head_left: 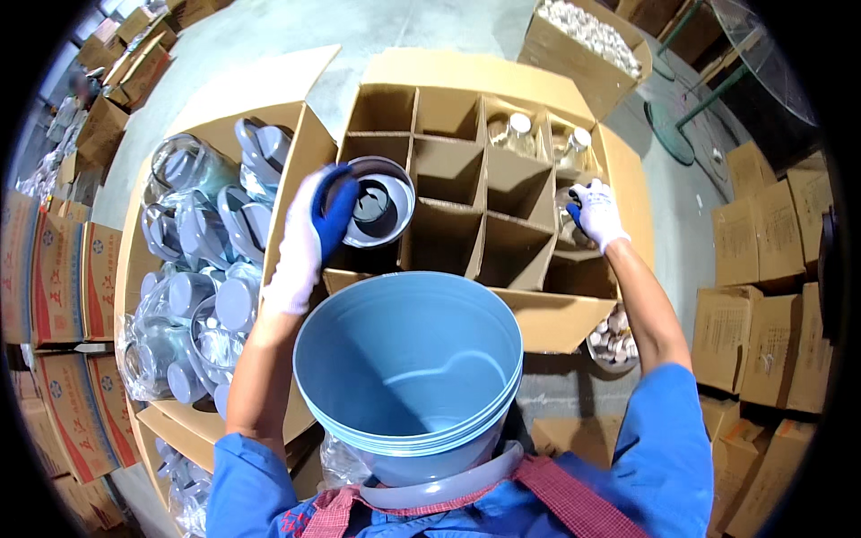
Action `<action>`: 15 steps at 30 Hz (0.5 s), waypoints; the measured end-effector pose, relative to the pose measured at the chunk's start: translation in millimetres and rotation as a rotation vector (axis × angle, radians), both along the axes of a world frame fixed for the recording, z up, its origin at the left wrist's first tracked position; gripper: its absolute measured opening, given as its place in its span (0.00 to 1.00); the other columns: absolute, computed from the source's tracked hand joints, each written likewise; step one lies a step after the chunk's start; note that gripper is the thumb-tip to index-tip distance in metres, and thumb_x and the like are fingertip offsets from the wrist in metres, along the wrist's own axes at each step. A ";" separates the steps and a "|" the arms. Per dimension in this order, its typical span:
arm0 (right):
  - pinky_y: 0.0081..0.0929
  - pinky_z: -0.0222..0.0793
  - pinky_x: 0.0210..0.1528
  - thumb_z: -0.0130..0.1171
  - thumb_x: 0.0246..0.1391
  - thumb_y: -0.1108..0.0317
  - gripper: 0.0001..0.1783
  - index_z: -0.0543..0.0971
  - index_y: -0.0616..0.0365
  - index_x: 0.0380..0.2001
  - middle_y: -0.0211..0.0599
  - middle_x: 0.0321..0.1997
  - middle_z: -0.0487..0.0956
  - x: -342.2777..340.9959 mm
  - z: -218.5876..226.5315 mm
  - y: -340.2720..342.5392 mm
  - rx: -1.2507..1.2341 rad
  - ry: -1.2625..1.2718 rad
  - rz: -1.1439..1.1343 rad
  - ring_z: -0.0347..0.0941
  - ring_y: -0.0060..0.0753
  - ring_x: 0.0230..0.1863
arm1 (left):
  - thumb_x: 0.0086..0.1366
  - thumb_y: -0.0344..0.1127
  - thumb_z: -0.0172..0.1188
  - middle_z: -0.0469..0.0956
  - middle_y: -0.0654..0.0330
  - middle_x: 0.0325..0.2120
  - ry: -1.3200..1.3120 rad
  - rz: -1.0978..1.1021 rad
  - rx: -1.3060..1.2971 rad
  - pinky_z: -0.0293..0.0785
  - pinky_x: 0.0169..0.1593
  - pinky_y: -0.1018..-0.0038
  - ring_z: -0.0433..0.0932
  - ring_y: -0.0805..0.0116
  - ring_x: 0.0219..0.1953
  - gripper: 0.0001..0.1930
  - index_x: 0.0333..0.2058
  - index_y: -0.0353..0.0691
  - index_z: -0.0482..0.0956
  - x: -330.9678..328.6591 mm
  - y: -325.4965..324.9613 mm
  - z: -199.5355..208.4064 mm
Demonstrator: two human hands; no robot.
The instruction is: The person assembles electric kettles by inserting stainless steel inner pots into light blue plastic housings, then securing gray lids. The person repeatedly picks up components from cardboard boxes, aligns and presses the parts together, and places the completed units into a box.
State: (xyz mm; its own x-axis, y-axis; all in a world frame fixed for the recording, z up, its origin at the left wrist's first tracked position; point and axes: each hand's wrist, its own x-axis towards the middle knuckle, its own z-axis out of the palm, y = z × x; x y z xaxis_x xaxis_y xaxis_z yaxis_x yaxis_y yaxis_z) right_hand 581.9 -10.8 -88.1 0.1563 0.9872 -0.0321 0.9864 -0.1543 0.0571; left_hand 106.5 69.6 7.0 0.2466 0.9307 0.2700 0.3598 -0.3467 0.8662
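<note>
My left hand (pixel 314 224), in a white glove with blue palm and fingers, is closed on the side of a grey round container (pixel 401 231) with a dark piece inside. It holds this above the near left compartments of a divided cardboard box (pixel 480 76). My right hand (pixel 595 213), gloved alike, reaches into a right-hand compartment. Its fingers are curled at the top of a clear glass bottle (pixel 565 199), which the hand partly hides. Two more glass bottles with white caps, one in the middle (pixel 518 130) and one at right (pixel 577 148), stand in the far compartments.
Nested blue buckets (pixel 408 359) stand against my front. At left, an open carton (pixel 300 157) holds several plastic-wrapped grey pitchers (pixel 202 235). A carton of small pale pieces (pixel 587 36) sits far right, and a tub of caps (pixel 614 341) nearer. Stacked cartons (pixel 771 336) line the right.
</note>
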 end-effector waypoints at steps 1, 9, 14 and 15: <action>0.45 0.71 0.54 0.65 0.53 0.62 0.21 0.79 0.46 0.52 0.51 0.48 0.74 -11.2 36.5 -6.3 0.055 -0.036 0.065 0.71 0.55 0.52 | 0.68 0.37 0.63 0.81 0.49 0.49 -0.190 -0.083 -0.199 0.71 0.59 0.66 0.78 0.59 0.54 0.17 0.51 0.34 0.79 8.0 -15.9 6.7; 0.41 0.64 0.48 0.65 0.46 0.68 0.30 0.76 0.51 0.56 0.39 0.44 0.74 -204.7 348.6 -115.7 0.955 -0.158 0.699 0.70 0.44 0.46 | 0.65 0.74 0.49 0.75 0.55 0.46 -0.700 -0.458 -1.169 0.74 0.44 0.58 0.78 0.57 0.44 0.45 0.67 0.44 0.60 100.5 -79.4 44.1; 0.44 0.67 0.61 0.70 0.46 0.63 0.30 0.78 0.56 0.55 0.46 0.58 0.74 -250.7 366.0 -190.8 0.639 0.247 0.868 0.72 0.52 0.58 | 0.72 0.63 0.46 0.70 0.49 0.61 -1.218 -1.085 -0.823 0.63 0.68 0.55 0.70 0.54 0.62 0.37 0.67 0.40 0.61 63.0 -86.6 152.4; 0.44 0.65 0.64 0.69 0.47 0.64 0.32 0.76 0.57 0.57 0.49 0.62 0.73 -251.7 358.2 -181.6 0.750 0.426 0.863 0.71 0.55 0.61 | 0.71 0.53 0.52 0.69 0.49 0.62 -0.813 -0.918 -0.224 0.64 0.67 0.58 0.71 0.56 0.62 0.33 0.67 0.38 0.61 41.5 -84.7 147.9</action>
State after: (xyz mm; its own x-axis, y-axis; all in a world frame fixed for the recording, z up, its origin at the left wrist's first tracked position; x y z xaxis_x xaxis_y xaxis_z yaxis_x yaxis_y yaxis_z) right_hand 330.2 -192.4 270.1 -0.4434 0.5574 0.7020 0.6994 0.7049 -0.1179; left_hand 148.0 -15.2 154.9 0.6658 0.5483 0.5061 -0.6041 -0.0021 0.7969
